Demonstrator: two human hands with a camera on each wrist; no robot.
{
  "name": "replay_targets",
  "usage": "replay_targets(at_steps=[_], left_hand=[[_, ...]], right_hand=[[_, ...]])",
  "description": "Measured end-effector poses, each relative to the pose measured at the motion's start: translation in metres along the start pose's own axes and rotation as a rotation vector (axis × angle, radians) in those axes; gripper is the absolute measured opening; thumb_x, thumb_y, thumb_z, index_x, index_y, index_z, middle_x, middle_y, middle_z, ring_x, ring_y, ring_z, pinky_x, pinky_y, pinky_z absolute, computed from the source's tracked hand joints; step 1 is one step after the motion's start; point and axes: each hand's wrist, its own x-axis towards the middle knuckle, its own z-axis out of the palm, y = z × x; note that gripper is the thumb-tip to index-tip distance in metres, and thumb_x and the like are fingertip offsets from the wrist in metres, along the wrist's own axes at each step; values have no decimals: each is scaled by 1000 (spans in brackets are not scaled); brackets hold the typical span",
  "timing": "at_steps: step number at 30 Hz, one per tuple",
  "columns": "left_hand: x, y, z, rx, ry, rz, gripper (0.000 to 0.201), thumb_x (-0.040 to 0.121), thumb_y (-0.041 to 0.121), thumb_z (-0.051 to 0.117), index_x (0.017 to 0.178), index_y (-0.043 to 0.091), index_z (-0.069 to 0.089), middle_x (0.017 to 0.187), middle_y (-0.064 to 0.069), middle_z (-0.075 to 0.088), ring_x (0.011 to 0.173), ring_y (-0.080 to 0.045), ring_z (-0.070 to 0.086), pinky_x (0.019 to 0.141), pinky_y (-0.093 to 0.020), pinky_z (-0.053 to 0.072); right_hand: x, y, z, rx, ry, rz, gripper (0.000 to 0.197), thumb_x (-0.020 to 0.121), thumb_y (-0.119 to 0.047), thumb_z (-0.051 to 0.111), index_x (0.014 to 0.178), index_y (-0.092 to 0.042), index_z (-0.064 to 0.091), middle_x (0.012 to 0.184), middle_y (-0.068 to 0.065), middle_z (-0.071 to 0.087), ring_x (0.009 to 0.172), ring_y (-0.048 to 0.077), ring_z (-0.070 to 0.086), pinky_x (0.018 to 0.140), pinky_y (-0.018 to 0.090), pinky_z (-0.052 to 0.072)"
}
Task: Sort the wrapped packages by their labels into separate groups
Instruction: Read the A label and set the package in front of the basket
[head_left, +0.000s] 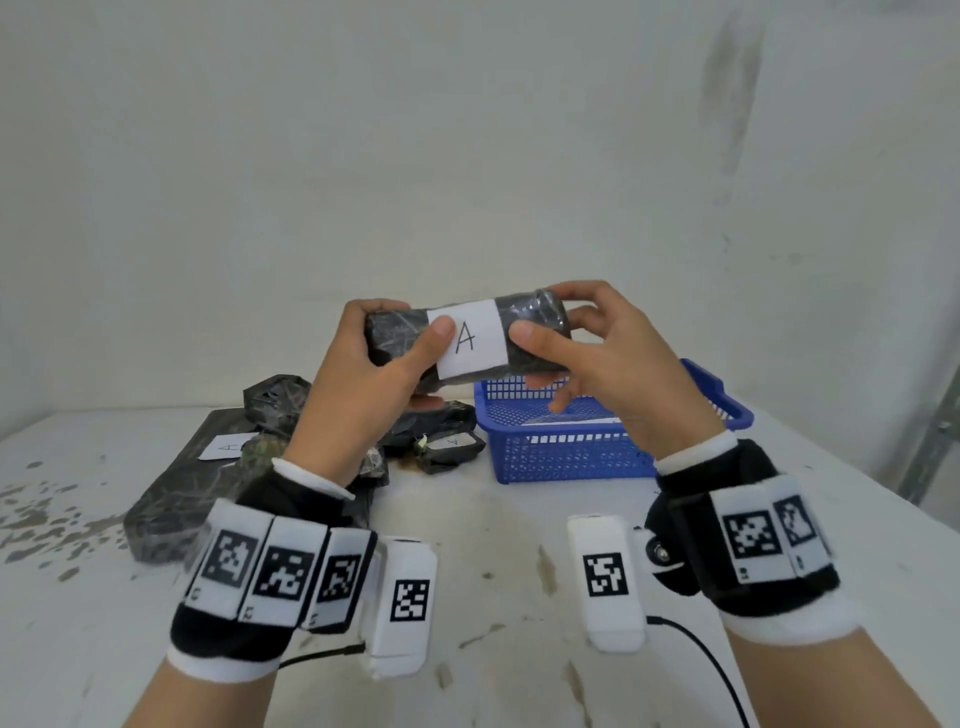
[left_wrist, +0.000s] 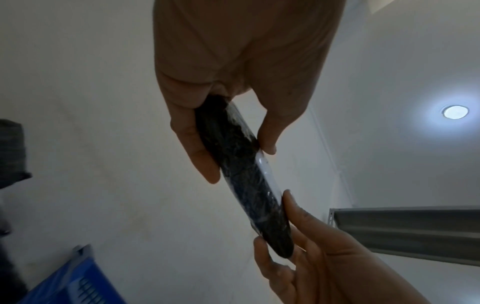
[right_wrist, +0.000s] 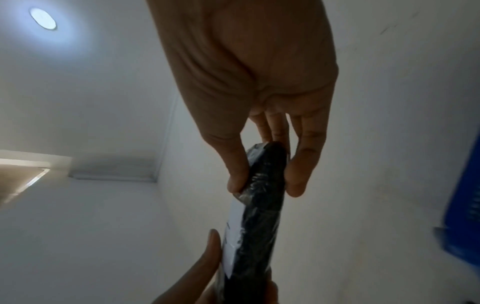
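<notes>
A flat black wrapped package (head_left: 524, 317) with a white label reading "A" (head_left: 471, 340) is held up above the table, its label facing me. My left hand (head_left: 384, 353) grips its left end, thumb on the label's edge. My right hand (head_left: 587, 338) pinches its right end between thumb and fingers. In the left wrist view the package (left_wrist: 241, 174) shows edge-on between both hands. The right wrist view shows the same package (right_wrist: 257, 216) from its other end.
A blue plastic basket (head_left: 561, 447) stands on the white table (head_left: 493, 545) at the right, something pale inside it. Left of it lie several black wrapped packages: a long flat one (head_left: 197, 483) with an "A" label, and smaller ones (head_left: 447, 447) near the basket.
</notes>
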Motion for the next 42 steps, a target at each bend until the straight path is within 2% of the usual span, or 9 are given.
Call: replay_targets(at_steps=[4, 6, 12, 20, 26, 31, 33, 38, 42], left_hand=[[-6, -18, 15, 156, -114, -119, 54, 80, 50, 66, 123, 23, 48, 101, 3, 65, 85, -18, 71, 77, -38, 60], [-12, -28, 26, 208, -181, -168, 46, 88, 48, 59, 123, 22, 46, 93, 4, 66, 80, -11, 68, 70, -28, 59], [-19, -69, 40, 296, -289, -268, 6, 98, 21, 55, 100, 17, 58, 93, -6, 68, 68, -17, 66, 64, -29, 55], [-13, -106, 37, 283, -254, -534, 16, 98, 16, 55, 109, 6, 60, 90, -6, 66, 70, -20, 64, 52, -24, 54], [-4, -120, 28, 222, -187, -653, 17, 98, 15, 55, 111, 4, 59, 93, -8, 65, 75, -22, 63, 63, -31, 51], [13, -123, 24, 151, -34, -663, 16, 97, 6, 54, 112, 2, 59, 89, -10, 58, 72, -22, 57, 65, -32, 50], [23, -125, 24, 193, 33, -620, 20, 95, 4, 55, 115, 2, 59, 101, -15, 57, 80, -24, 56, 67, -33, 52], [46, -135, 31, 509, 84, -421, 35, 88, 3, 62, 122, 9, 57, 121, -11, 59, 103, -29, 58, 94, -37, 48], [66, -142, 41, 733, -57, -469, 55, 84, 10, 70, 135, 13, 50, 141, -14, 48, 124, -32, 51, 106, -38, 41]], right_hand=[[-5, 27, -27, 24, -24, 109, 43, 86, -14, 76, 125, -15, 58, 108, 7, 74, 84, 25, 75, 74, 32, 61], [-14, 44, -47, 17, -8, 160, 38, 87, -10, 74, 122, -13, 59, 108, 11, 74, 86, 20, 74, 70, 27, 58], [-38, 102, -115, -68, 205, 391, 37, 87, -7, 74, 119, 2, 58, 110, 20, 67, 83, 25, 69, 55, 22, 56], [-28, 152, -168, -230, 355, 620, 29, 89, -9, 74, 105, 13, 64, 99, 21, 66, 73, 23, 65, 62, 28, 58], [-10, 168, -168, -294, 359, 702, 24, 91, -12, 72, 97, 10, 63, 99, 19, 65, 74, 29, 65, 94, 48, 56], [-2, 171, -164, -421, 335, 687, 28, 92, -22, 72, 75, -4, 59, 104, 20, 69, 92, 38, 71, 97, 50, 54], [-1, 169, -163, -544, 301, 693, 31, 93, -31, 70, 82, -3, 62, 104, 20, 71, 91, 37, 70, 97, 47, 54], [-1, 164, -163, -664, 270, 709, 46, 93, -37, 69, 111, 5, 67, 96, 17, 64, 62, 24, 49, 74, 37, 45], [-1, 163, -165, -652, 250, 725, 50, 91, -39, 70, 115, 4, 66, 99, 15, 63, 74, 27, 54, 84, 43, 52]])
